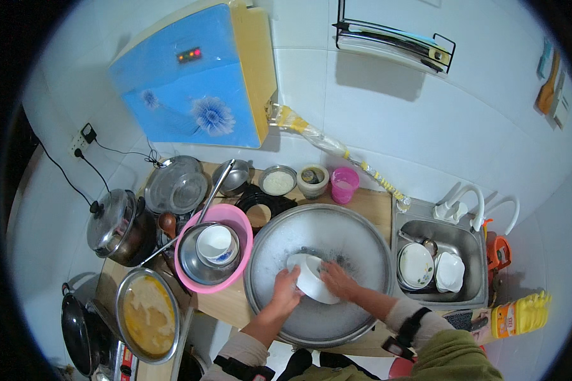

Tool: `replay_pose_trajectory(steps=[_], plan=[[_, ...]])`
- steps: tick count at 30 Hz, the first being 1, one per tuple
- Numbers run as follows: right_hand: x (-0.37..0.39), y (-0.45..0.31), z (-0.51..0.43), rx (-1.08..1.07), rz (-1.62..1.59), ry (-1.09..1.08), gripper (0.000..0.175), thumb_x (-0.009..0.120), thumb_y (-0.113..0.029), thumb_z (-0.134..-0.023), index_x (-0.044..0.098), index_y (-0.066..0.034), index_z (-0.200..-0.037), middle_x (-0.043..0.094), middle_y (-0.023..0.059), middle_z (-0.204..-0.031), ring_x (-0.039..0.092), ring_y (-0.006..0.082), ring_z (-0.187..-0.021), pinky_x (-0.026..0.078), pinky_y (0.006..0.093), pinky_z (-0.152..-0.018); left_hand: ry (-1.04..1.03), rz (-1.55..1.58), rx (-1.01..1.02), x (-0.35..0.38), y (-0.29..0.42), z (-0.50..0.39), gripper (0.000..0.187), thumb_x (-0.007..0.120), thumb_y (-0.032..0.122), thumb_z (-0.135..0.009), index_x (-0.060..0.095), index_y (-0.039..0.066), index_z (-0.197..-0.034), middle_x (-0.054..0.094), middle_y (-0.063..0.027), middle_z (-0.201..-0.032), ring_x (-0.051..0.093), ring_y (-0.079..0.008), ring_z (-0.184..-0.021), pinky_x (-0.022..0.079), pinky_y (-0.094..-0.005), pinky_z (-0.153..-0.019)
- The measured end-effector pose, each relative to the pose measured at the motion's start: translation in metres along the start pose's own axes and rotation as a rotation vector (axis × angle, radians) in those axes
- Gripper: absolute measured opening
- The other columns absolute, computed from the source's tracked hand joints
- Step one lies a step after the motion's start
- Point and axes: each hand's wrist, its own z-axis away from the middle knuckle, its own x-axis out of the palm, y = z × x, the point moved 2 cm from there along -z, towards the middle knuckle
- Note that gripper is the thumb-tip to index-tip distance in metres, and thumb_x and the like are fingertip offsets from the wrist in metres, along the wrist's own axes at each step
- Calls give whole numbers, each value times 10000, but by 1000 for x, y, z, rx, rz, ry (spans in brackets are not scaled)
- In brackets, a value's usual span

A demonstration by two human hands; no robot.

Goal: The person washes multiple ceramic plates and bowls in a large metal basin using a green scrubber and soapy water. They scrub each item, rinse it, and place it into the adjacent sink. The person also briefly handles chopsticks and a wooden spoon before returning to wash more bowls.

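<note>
Both of my hands are over a large round metal basin (295, 231) with cloudy, sudsy water inside. My left hand (287, 287) grips the near left rim of a white bowl (312, 285), which is tilted in the basin. On the bowl's right side, my right hand (338, 281) presses into its inside, with the fingertips partly hidden. Whether those fingers hold a cloth cannot be seen. To the left of the basin, a pink plastic tub (236, 219) holds a metal pan (190, 257) and stacked white bowls (215, 242).
At right, a steel sink (474, 293) contains white plates (416, 264) and dishes (449, 271) under a white faucet (476, 205). A metal bowl of yellowish liquid (150, 314), a lidded pot (124, 228) and a wok (78, 333) stand left. A pink cup (344, 185) is behind the basin.
</note>
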Motion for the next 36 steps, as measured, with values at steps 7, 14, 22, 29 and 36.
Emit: replay_pose_trajectory(steps=[7,14,22,29,36], plan=[[-27,-34,32,-56,261,54,584,569,-93,-703,330,-103,-1236,370,226,-1173,410,380,-1049,350,413,-895,-127,68,-78,9,8,-2,277,459,238,-849,452,-3,-987,532,-107,-870,560,-198,-663,495,-338,-566],[-62,5,2,62,-32,331,276,523,-181,-782,529,-60,-1030,543,170,-1018,517,305,-934,422,363,-771,224,-795,105,-16,6,-39,540,439,410,-843,382,-38,-1138,484,-148,-1072,511,-250,-927,428,-374,-772],[-56,36,-14,458,-181,503,408,538,-347,-782,517,-18,-1022,591,179,-901,563,351,-794,437,382,-683,-54,-166,-305,-24,-18,-49,468,425,310,-870,362,-38,-1177,462,-155,-1142,467,-292,-1025,394,-409,-843],[-38,25,-21,459,421,123,430,467,-305,-805,412,-41,-1139,544,210,-870,552,319,-832,424,441,-709,-5,-369,-186,-19,-13,-21,421,459,45,-775,359,-27,-1178,462,-188,-1106,477,-355,-994,453,-501,-742],[12,25,-25,187,201,204,329,459,-160,-772,450,-28,-1073,477,241,-995,487,398,-911,405,467,-738,-156,-296,-196,-18,-17,-11,518,454,26,-755,252,74,-1230,384,-188,-1163,462,-387,-996,464,-532,-708]])
